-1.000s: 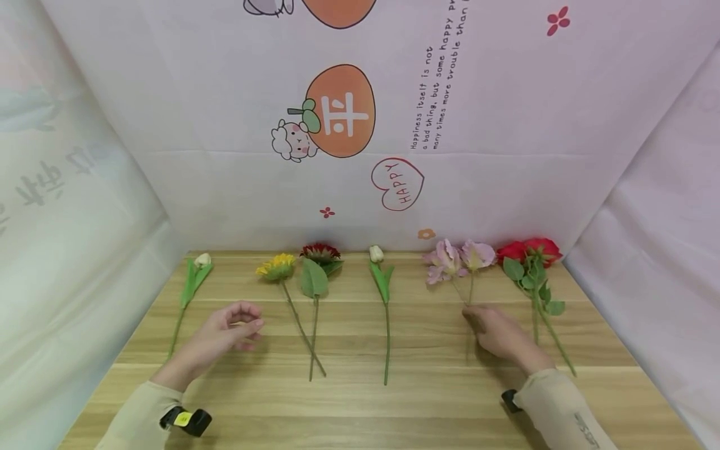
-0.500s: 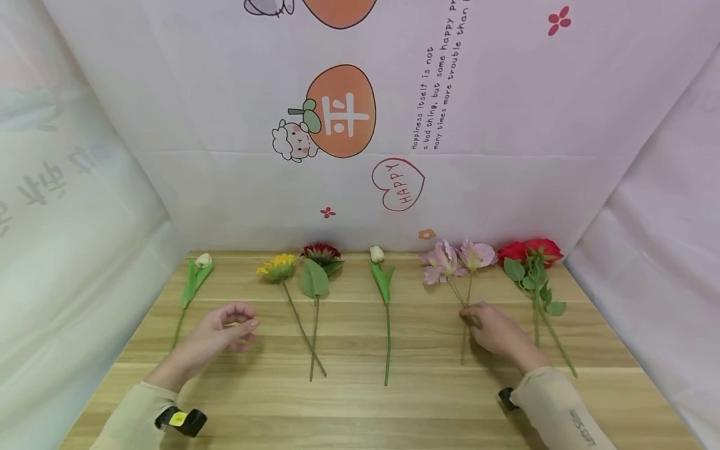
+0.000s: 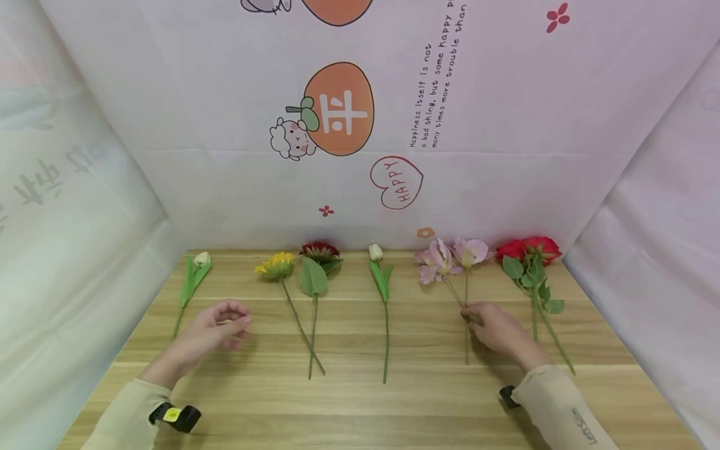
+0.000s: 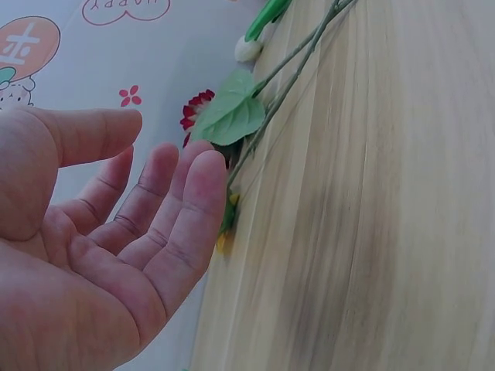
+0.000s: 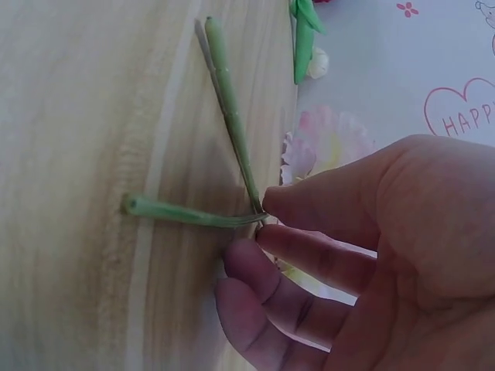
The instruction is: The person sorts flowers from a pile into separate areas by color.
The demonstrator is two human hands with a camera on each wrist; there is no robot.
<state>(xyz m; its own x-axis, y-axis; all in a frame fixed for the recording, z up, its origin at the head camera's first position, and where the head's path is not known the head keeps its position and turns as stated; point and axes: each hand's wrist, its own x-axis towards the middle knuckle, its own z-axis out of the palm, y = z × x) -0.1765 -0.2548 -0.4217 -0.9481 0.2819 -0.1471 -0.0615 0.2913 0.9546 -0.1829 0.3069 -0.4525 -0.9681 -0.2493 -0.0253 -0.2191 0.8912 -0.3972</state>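
Note:
Thumb and index finger of my right hand point(image 3: 495, 328) pinch a stem of the two pale pink flowers point(image 3: 439, 261), low over the table. Their green stems point(image 5: 224, 93) cross right at the fingertips in the right wrist view. Loosely curled and holding nothing, my left hand point(image 3: 216, 328) hovers between a white tulip point(image 3: 194, 281) and a yellow flower point(image 3: 277, 267). Its palm and spread thumb show in the left wrist view, with a dark red flower point(image 4: 197, 112) and its leaf beyond the fingers.
A second white tulip point(image 3: 380, 278) lies mid-table. Red roses point(image 3: 531, 250) with leafy stems lie right of the right hand. The wooden table point(image 3: 349, 412) ends at a printed white cloth point(image 3: 225, 187) behind the blooms, with white cloth on both sides.
The pink flowers have shifted a little to the left with my right hand, their stems now meeting at its fingertips. My left hand has drifted slightly left, away from the yellow flower.

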